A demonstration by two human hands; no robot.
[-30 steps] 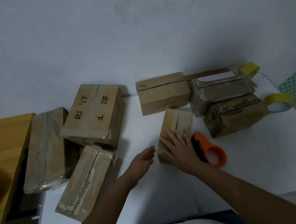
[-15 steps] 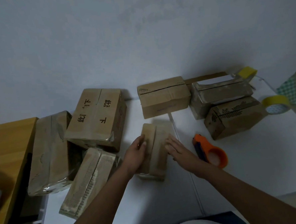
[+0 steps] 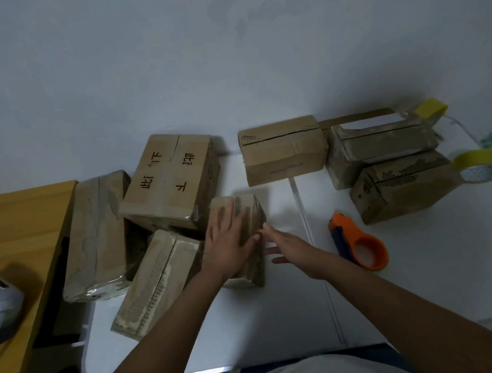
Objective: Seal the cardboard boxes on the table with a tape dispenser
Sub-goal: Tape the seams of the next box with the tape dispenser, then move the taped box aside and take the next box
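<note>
On the white table (image 3: 417, 276), the left hand (image 3: 228, 245) lies flat with fingers spread on top of a small cardboard box (image 3: 251, 215), pressing it. The right hand (image 3: 288, 245) sits just beside the box's right edge, fingers straight and relaxed, holding nothing; its fingertips (image 3: 266, 228) look to touch the box. The orange tape dispenser (image 3: 360, 241) lies on the table to the right, apart from both hands. 3 boxes crowd the left side, the top one (image 3: 169, 182) marked in black, and 3 more sit at the back right beside a yellow tape roll (image 3: 479, 166).
</note>
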